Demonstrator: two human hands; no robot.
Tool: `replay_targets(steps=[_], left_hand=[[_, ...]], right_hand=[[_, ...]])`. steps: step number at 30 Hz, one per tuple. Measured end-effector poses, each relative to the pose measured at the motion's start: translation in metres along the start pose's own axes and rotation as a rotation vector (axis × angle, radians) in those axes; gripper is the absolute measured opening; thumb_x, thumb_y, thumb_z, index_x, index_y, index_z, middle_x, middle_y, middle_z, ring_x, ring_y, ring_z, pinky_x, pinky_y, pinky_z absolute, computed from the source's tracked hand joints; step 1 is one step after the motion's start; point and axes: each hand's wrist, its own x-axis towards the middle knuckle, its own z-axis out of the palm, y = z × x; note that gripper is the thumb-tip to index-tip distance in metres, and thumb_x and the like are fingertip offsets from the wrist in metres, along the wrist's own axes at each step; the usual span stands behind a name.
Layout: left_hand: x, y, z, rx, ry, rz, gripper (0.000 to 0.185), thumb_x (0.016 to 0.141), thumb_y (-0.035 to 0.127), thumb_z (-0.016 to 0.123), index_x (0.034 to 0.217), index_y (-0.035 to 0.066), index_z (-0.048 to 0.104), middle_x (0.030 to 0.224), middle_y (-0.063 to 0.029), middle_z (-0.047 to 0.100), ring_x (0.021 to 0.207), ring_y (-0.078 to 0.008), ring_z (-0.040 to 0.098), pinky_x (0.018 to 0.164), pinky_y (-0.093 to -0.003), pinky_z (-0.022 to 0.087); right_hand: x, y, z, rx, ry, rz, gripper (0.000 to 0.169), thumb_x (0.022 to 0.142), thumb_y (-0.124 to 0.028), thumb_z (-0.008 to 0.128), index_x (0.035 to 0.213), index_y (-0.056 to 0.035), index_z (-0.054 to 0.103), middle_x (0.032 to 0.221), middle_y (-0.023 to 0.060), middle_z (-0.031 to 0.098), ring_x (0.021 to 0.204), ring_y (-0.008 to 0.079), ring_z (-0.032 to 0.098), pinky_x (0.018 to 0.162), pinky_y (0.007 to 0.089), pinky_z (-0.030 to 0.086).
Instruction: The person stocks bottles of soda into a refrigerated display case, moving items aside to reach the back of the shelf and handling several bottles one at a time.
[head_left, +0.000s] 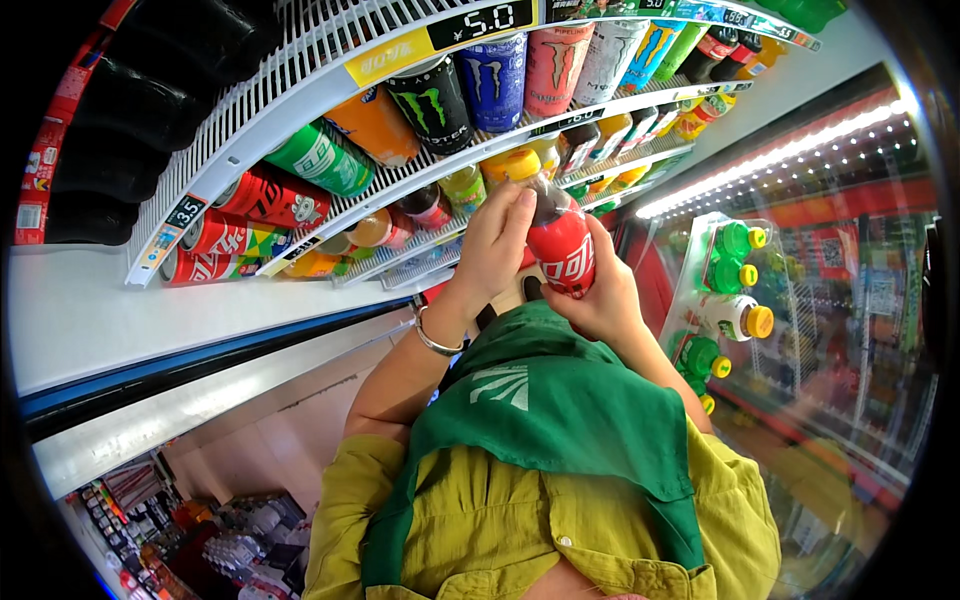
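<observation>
A plastic cola bottle (561, 244) with a red label and a yellow cap is held in front of the green apron, tilted, in both hands. My left hand (496, 236), with a metal bangle at the wrist, grips it at the neck, just below the cap. Lower down, the fingers of my right hand (604, 289) wrap around the labelled body. Just beyond the bottle are wire cooler shelves (247, 120) with cans and bottles. A black Monster can (431, 105), an orange can (373, 126) and a green can (321, 159) stand on one of them.
Large dark bottles (142, 97) fill the upper left. Red cans (270, 199) lie near the curved shelf edge. To the right, a glass cooler door (832, 315) has a door rack (694, 262) holding green bottles with yellow caps (727, 274). Packed goods (247, 540) show at the lower left.
</observation>
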Motion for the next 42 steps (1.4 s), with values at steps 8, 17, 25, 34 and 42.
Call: replay_targets(steps=[8,17,25,34,42], left_hand=[[-0.002,0.002,0.002,-0.102,-0.008,-0.066,0.036,0.103,0.022,0.037,0.118,-0.006,0.056,0.111,-0.0100,0.063,0.103,-0.0139,0.058,0.095,-0.0299,0.044],[-0.001,0.006,-0.001,-0.027,0.011,0.019,0.042,0.105,0.029,0.036,0.119,-0.004,0.057,0.111,-0.0099,0.064,0.103,-0.0143,0.059,0.093,-0.0300,0.044],[0.000,0.005,-0.002,-0.008,0.023,-0.013,0.037,0.104,0.027,0.038,0.117,-0.002,0.057,0.108,-0.0151,0.063,0.102,-0.0250,0.060,0.090,-0.0334,0.044],[0.000,-0.002,0.000,-0.116,0.030,-0.030,0.035,0.104,0.024,0.038,0.115,-0.002,0.058,0.106,-0.0139,0.063,0.097,-0.0227,0.060,0.088,-0.0317,0.045],[0.003,-0.002,0.005,-0.138,0.096,-0.036,0.035,0.102,0.027,0.044,0.109,-0.001,0.062,0.094,-0.0111,0.066,0.087,-0.0212,0.063,0.080,-0.0322,0.047]], right_hand=[[-0.003,0.001,0.002,-0.199,0.033,-0.040,0.089,0.063,-0.021,0.079,0.138,-0.0013,0.036,0.106,0.0215,0.064,0.087,0.0373,0.067,0.072,0.0407,0.056],[0.003,0.009,-0.005,0.476,-0.244,0.192,0.089,0.063,-0.014,0.082,0.138,0.0002,0.036,0.118,0.0093,0.058,0.107,0.0171,0.057,0.095,0.0331,0.045],[0.003,0.010,-0.004,0.519,-0.244,0.211,0.089,0.063,-0.014,0.082,0.138,0.0003,0.036,0.121,0.0091,0.055,0.112,0.0164,0.054,0.097,0.0327,0.042],[0.004,0.013,-0.004,0.490,-0.245,0.198,0.088,0.063,-0.015,0.082,0.137,0.0000,0.037,0.121,0.0089,0.055,0.111,0.0162,0.055,0.097,0.0326,0.043],[0.004,0.011,-0.004,0.384,-0.192,0.139,0.089,0.064,-0.020,0.080,0.138,-0.0008,0.035,0.110,0.0139,0.065,0.098,0.0222,0.065,0.089,0.0341,0.049]])
